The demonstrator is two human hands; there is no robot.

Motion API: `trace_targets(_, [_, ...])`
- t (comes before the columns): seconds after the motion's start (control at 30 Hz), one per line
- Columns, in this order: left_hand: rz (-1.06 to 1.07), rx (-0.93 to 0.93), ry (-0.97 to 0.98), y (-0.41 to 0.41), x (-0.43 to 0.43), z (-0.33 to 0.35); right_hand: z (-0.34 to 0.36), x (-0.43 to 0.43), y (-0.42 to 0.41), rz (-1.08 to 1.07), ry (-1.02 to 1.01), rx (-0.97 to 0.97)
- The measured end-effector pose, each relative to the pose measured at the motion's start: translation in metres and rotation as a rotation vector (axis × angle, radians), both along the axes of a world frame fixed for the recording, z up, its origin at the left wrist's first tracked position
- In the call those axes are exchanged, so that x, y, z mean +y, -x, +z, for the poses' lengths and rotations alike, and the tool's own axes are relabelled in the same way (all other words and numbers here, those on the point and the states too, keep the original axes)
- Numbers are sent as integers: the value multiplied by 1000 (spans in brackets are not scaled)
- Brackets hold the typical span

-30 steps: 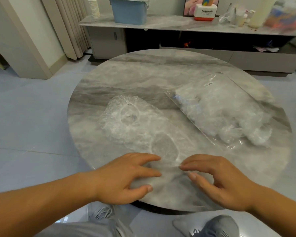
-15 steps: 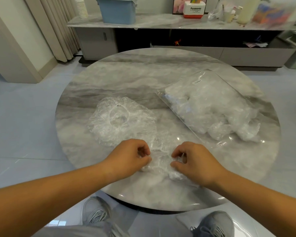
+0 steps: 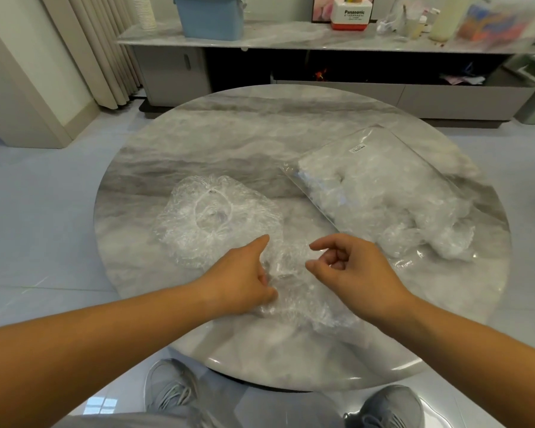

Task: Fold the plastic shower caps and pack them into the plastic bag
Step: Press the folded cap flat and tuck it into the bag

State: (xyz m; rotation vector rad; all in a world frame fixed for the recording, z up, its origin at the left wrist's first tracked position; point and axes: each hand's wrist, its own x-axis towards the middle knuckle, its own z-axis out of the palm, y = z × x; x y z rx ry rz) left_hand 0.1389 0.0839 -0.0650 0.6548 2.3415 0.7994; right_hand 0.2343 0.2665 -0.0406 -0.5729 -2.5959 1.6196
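The crumpled cap (image 3: 291,291) lies between the hands, close in where both can work the fold. The left hand (image 3: 241,282) curls its thumb and lower fingers into the film, forefinger straight. The right hand (image 3: 349,273) is half open; whether it pinches film, I cannot tell. A spread cap (image 3: 217,217) waits just beyond the left hand. The part-filled bag (image 3: 383,196) lies beyond the right.

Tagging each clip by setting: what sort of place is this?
Probably a home living room: a round marble table, a long low cabinet behind it, and floor-length curtains.
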Motion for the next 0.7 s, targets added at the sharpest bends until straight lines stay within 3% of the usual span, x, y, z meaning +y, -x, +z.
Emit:
trace_targets(0.1, [35,-98,-48,-3,-1,-1,13,-7,-1,-25,308,-28])
trace_targets(0.27, [-3,-42,-55,-3,-3,-4,18,-14,-7,4,714,-175])
trace_targets(0.57, [-118,-46,-27,1,-8,-5,-11,14,7,-123,870,-392])
trace_targets(0.7, [-92,-68,-37,4,-7,-5,-13,14,3,-82,863,-331])
